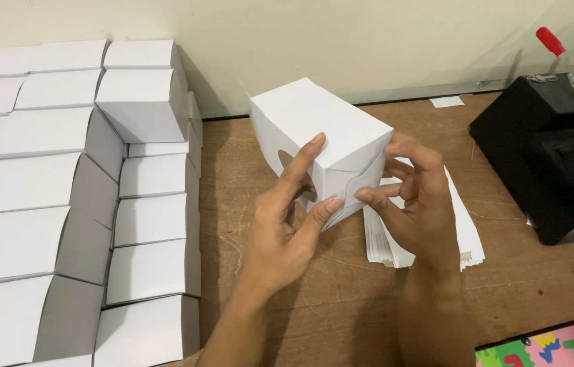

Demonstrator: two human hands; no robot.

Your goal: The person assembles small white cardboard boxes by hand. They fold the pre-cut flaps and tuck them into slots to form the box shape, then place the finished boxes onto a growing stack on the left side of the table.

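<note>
Both hands hold 1 small white cardboard box with a round cut-out window (314,129) above the brown wooden table (341,299), near the middle of the view. The box is tilted, with 1 corner pointing toward 11 o'clock and its closing end turned down toward the person.

The left hand (285,228) sits at 7 o'clock of the box. Its fingers are spread apart: the index fingertip presses on the top edge near the window, and the thumb pushes on the end flap. The right hand (417,197) sits at 4 o'clock of the box, with its fingers curled and pinched on the side flap of the same end. So both hands are closed on the box, none is free.

I judge the box to be very light and hollow. The thin card looks stiff along the folds but soft on the flat walls, so a strong squeeze would probably dent it. The window weakens that wall, I think. The best place to hold is at the corners and folded edges, with the fingertips only. The surface looks smooth, perhaps a little slippery.

At 5 o'clock of the box, under the right hand, lies a stack of flat white card blanks (467,238). At 9 o'clock stand rows of finished white boxes (144,217). At 2 o'clock is a black machine with red-handled clamps (552,136).
</note>
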